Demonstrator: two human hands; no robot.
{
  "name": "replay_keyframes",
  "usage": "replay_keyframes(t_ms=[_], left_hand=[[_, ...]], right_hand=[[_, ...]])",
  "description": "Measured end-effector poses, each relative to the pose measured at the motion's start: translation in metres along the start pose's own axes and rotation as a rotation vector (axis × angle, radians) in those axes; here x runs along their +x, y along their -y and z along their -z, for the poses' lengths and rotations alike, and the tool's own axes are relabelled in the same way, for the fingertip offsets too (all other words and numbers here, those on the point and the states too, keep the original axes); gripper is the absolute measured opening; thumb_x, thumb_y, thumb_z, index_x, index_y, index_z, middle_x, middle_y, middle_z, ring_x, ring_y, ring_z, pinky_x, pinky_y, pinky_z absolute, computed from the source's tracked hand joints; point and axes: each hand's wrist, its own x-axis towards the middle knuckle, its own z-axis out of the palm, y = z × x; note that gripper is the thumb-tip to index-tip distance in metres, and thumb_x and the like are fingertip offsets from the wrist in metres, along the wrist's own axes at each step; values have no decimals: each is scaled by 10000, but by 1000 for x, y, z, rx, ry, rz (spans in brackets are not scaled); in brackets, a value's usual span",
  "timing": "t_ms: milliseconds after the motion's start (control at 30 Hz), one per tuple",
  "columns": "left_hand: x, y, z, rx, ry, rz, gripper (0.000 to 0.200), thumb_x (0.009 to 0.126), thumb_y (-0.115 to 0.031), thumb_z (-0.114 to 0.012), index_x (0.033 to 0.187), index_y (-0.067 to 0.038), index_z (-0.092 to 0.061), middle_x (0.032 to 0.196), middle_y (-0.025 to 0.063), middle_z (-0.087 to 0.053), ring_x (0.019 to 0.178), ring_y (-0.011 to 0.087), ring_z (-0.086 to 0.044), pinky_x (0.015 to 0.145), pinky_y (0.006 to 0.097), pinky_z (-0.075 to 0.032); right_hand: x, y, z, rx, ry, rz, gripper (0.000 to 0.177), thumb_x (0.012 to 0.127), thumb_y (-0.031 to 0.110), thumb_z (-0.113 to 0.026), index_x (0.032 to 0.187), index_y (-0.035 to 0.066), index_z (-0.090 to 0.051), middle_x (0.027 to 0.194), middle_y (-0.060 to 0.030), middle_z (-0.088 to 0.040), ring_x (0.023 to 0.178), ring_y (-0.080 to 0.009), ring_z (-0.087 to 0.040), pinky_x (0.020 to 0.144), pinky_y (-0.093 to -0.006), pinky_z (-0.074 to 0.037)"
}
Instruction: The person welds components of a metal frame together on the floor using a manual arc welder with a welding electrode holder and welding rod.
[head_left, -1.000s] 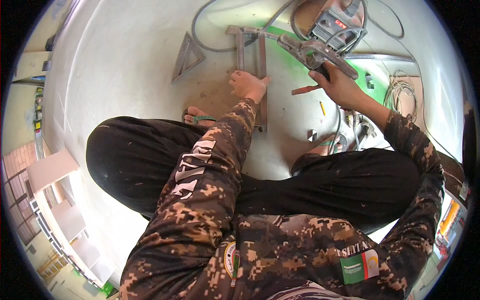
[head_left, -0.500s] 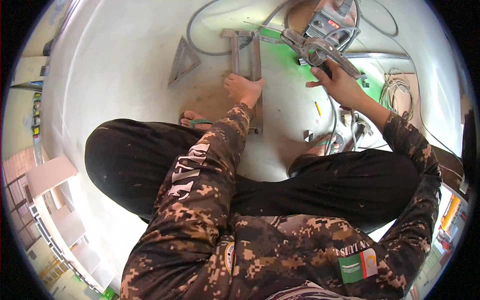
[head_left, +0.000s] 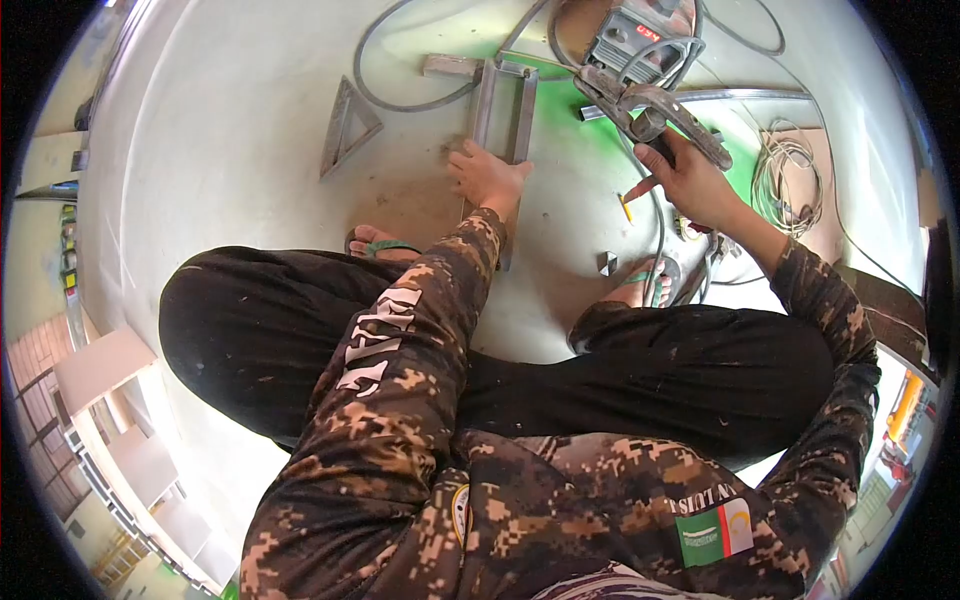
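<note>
My left hand (head_left: 488,180) is closed around a narrow rectangular steel frame (head_left: 527,115) that lies on the floor between my feet; its near end is partly hidden by my hand and sleeve. My right hand (head_left: 692,178) grips a worn electrode holder (head_left: 650,118), raised to the right of the frame. A thin welding rod (head_left: 545,65) juts from the holder's jaws towards the frame's far end. Beside that far end lies a short metal bar (head_left: 450,65). A metal triangle (head_left: 348,128) rests flat to the left.
At the back stands a welding machine (head_left: 645,40) with a red display and looped cables. A metal tube (head_left: 740,96) lies across the green patch. On the right, coiled wire (head_left: 785,185) rests on a board. A yellow stick (head_left: 626,208) lies near my right fingers.
The frame's far end has swung to the right, showing more of the short bar beside it. My right hand has lowered slightly with the electrode holder. The whole view has shifted a little.
</note>
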Motion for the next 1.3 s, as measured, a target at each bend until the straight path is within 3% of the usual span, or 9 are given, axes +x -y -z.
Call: replay_keyframes(t_ms=[100,167,467,600,700,767,1000,1067,1300], left_hand=[[-3,-7,5,74,9,36,1035,614,-506,-870,1360,-23,-341,1304,212,-400,1232,403,-406,1002,594,-373],[-4,-11,8,140,46,89,1066,629,-522,-856,1432,-61,-328,1344,161,-395,1285,328,-393,1016,534,-395],[-2,-14,10,161,83,118,1076,612,-534,-860,1435,-77,-338,1359,151,-393,1296,308,-385,1000,525,-410],[-2,-13,8,146,75,113,1080,609,-535,-862,1433,-74,-336,1358,148,-395,1297,306,-385,1002,525,-409],[-1,-11,6,148,59,114,1066,610,-522,-866,1417,-60,-343,1348,152,-403,1286,310,-393,1001,526,-406],[-1,-10,4,100,35,88,1017,611,-501,-878,1358,-44,-360,1333,187,-397,1283,365,-386,1010,573,-400],[-1,-11,5,119,24,67,1005,611,-516,-874,1337,-41,-366,1313,183,-406,1268,362,-402,1007,571,-404],[-2,-12,6,144,33,88,1016,616,-508,-868,1370,-38,-374,1322,151,-417,1255,314,-416,993,514,-407],[-5,-14,11,149,47,91,1016,622,-513,-864,1376,-42,-373,1336,148,-411,1267,311,-412,999,510,-404]], right_hand=[[2,-6,-1,-68,-20,19,490,1012,436,-491,1118,-42,-491,947,-164,-657,838,-207,-724,788,-354,-517],[3,-6,-4,0,-22,37,489,1012,439,-490,1124,-37,-493,945,-160,-671,890,-204,-722,788,-353,-519],[3,7,-2,-90,10,-19,482,1019,418,-476,1159,-43,-486,1036,-180,-696,971,-212,-713,834,-351,-507],[2,9,1,-264,-24,-26,477,1021,403,-477,1166,-51,-486,1020,-181,-689,949,-220,-719,855,-355,-498],[0,9,-4,-183,-26,20,468,1020,393,-486,1163,-53,-489,1005,-187,-676,902,-228,-726,835,-354,-506],[0,9,-3,-49,-23,22,466,1017,392,-497,1151,-53,-493,991,-190,-664,881,-234,-729,809,-352,-517],[4,-3,-6,-82,-37,-15,477,1013,414,-493,1152,-43,-500,991,-188,-670,890,-222,-728,787,-360,-525],[5,-4,-6,-84,-23,20,482,1012,419,-493,1154,-41,-496,991,-186,-672,887,-213,-726,794,-364,-521],[3,4,-4,-204,-54,23,475,1012,419,-488,1156,-34,-495,863,-151,-718,873,-232,-724,802,-360,-513]])
